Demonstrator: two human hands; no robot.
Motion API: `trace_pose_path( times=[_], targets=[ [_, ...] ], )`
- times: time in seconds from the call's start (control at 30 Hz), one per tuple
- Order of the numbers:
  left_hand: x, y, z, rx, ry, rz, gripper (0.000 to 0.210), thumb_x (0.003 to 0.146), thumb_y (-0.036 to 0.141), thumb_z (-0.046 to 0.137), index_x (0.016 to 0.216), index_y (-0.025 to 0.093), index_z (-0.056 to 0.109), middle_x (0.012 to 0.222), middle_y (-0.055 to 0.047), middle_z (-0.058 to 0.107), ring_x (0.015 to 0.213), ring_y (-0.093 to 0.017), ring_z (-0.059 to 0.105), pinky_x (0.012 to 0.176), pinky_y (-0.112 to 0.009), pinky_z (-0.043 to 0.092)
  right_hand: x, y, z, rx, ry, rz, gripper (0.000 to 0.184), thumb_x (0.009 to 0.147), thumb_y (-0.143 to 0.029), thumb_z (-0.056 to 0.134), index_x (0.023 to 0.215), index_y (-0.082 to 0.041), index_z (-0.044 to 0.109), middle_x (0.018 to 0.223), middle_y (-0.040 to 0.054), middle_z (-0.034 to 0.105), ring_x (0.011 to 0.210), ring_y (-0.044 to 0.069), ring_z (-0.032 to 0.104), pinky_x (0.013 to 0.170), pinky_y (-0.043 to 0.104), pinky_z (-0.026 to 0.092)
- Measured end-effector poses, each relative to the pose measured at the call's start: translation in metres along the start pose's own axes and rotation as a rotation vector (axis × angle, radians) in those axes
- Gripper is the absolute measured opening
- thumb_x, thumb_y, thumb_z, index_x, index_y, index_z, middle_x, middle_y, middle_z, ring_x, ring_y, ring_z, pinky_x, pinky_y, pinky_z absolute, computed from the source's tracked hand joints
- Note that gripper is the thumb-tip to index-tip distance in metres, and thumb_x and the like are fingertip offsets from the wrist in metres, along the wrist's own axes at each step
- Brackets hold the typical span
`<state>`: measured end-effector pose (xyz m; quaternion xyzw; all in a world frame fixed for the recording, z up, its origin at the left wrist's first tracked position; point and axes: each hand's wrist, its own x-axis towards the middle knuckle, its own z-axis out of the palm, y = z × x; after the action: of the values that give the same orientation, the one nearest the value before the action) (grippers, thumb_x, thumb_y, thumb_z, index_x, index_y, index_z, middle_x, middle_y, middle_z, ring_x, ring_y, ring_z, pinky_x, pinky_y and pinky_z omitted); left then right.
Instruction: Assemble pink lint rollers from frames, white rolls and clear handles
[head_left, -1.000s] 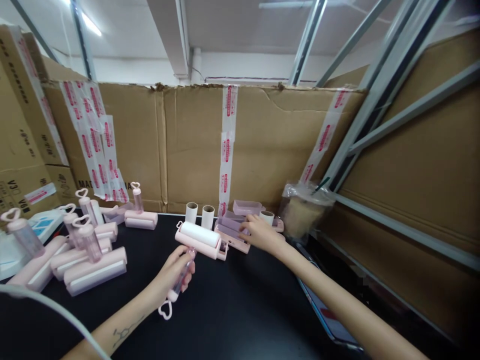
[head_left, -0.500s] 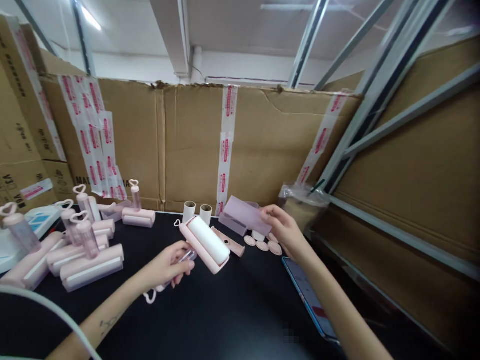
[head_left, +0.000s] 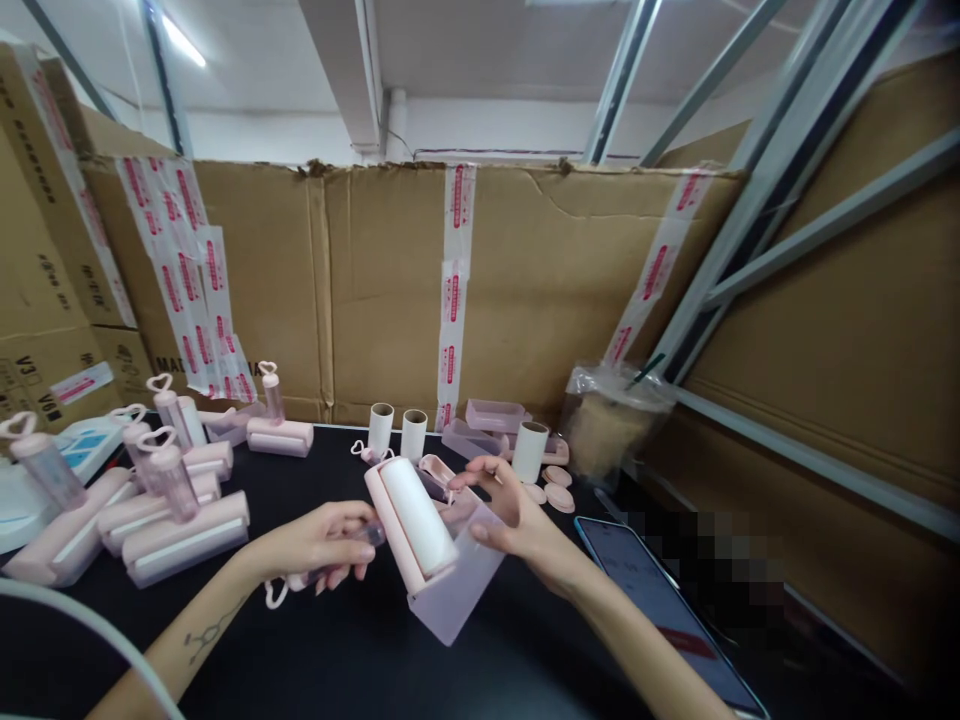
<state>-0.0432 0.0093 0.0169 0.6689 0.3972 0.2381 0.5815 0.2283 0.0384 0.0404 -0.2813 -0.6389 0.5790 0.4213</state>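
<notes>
My left hand (head_left: 319, 545) is wrapped round the clear handle of a pink lint roller (head_left: 414, 515). Its white roll faces up, and a heart-shaped loop hangs below the hand. With thumb and fingers, my right hand (head_left: 521, 515) grips a translucent lilac cover (head_left: 461, 590), which sits against the right and lower side of the roller head. Whether the two parts are joined I cannot tell. Just behind them lies a pink roller part (head_left: 435, 465), partly hidden by the head and cover.
Several assembled lint rollers (head_left: 187, 535) stand at the left. White paper tubes (head_left: 381, 430), more lilac covers (head_left: 495, 415) and pink discs (head_left: 558, 497) are at the back. A phone (head_left: 660, 610) lies at the right, near a bagged drink (head_left: 611, 425). Cardboard (head_left: 382, 290) walls the table's back.
My right hand has brought the lilac cover from the back right down to the roller head. A white tube at the right back now shows. My left hand has shifted slightly left.
</notes>
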Motion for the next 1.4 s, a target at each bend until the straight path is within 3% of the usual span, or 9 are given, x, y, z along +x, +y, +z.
trace_pose_path(
  times=[0.13,0.33,0.6,0.8,0.93,1.07,1.2,1.3,1.4],
  targets=[
    [0.003,-0.003,0.004,0.042,-0.035,0.021,0.035,0.081,0.035,0.057,0.111,0.017,0.054,0.073,-0.001,0.06,0.045,-0.005,0.052,0.039,-0.013,0.038,0.002,0.012,0.015,0.09,0.235,0.117,0.043,0.066,-0.036,0.075,0.098,-0.022,0.051,0.097,0.005,0.064,0.091,0.022,0.061,0.076,0.032,0.047],
    [0.006,-0.003,0.017,0.17,-0.137,-0.051,0.028,0.079,0.032,0.058,0.101,0.016,0.063,0.066,0.001,0.059,0.041,-0.005,0.046,0.039,-0.015,0.035,0.002,0.025,0.025,0.002,0.275,0.122,0.029,0.07,-0.043,0.071,0.083,-0.018,0.065,0.096,0.0076,0.069,0.082,0.023,0.061,0.069,0.031,0.046],
    [0.013,-0.012,0.037,0.201,-0.125,-0.03,0.018,0.077,0.028,0.059,0.089,0.015,0.062,0.063,0.003,0.057,0.041,-0.006,0.042,0.037,-0.015,0.034,-0.007,0.037,0.049,-0.045,0.29,0.053,0.024,0.075,-0.042,0.065,0.087,-0.022,0.06,0.093,0.0021,0.064,0.089,0.022,0.057,0.075,0.03,0.044],
    [0.009,-0.005,0.04,0.224,-0.093,0.005,0.007,0.075,0.02,0.058,0.077,0.014,0.061,0.061,0.003,0.058,0.047,-0.007,0.048,0.045,-0.015,0.038,-0.008,0.036,0.046,-0.222,0.171,0.074,0.028,0.086,-0.046,0.045,0.092,-0.022,0.058,0.096,0.0032,0.06,0.087,0.022,0.056,0.072,0.031,0.044],
    [0.0,0.0,0.031,0.187,-0.177,-0.064,0.017,0.077,0.026,0.058,0.09,0.016,0.06,0.066,0.001,0.061,0.04,-0.006,0.049,0.039,-0.016,0.039,-0.007,0.015,0.025,-0.425,-0.114,0.034,0.03,0.076,-0.036,0.061,0.102,-0.021,0.059,0.097,0.0035,0.06,0.087,0.021,0.054,0.076,0.032,0.042],
    [-0.003,-0.006,0.024,0.203,-0.281,-0.117,0.027,0.068,0.023,0.066,0.09,0.017,0.052,0.067,0.0,0.064,0.04,-0.008,0.054,0.039,-0.017,0.043,-0.007,0.003,0.016,-0.286,-0.414,0.203,0.066,0.063,-0.022,0.065,0.126,-0.023,0.048,0.086,-0.0012,0.054,0.065,0.012,0.049,0.057,0.023,0.04],
    [-0.006,-0.002,0.026,0.308,-0.287,-0.102,0.042,0.067,0.025,0.068,0.095,0.023,0.036,0.073,0.001,0.066,0.039,-0.01,0.055,0.035,-0.017,0.04,-0.004,0.008,0.018,-0.284,-0.574,0.232,0.062,0.061,-0.017,0.065,0.122,-0.023,0.054,0.092,-0.0001,0.055,0.074,0.013,0.05,0.06,0.022,0.042],
    [-0.015,0.016,0.023,0.523,-0.081,0.118,0.043,0.067,0.032,0.07,0.096,0.023,0.04,0.088,-0.002,0.067,0.066,-0.017,0.065,0.06,-0.028,0.052,-0.004,0.012,0.02,-0.257,-0.588,0.28,0.054,0.061,-0.021,0.069,0.113,-0.02,0.056,0.091,-0.0001,0.054,0.07,0.013,0.053,0.056,0.022,0.043],
    [-0.028,0.034,0.009,0.678,0.412,0.495,0.039,0.071,0.04,0.067,0.101,0.022,0.05,0.102,-0.006,0.063,0.096,-0.024,0.06,0.086,-0.038,0.047,-0.007,0.012,0.023,-0.21,-0.532,0.292,0.049,0.064,-0.024,0.07,0.107,-0.02,0.049,0.088,-0.001,0.052,0.066,0.012,0.055,0.052,0.021,0.044]
  ],
)
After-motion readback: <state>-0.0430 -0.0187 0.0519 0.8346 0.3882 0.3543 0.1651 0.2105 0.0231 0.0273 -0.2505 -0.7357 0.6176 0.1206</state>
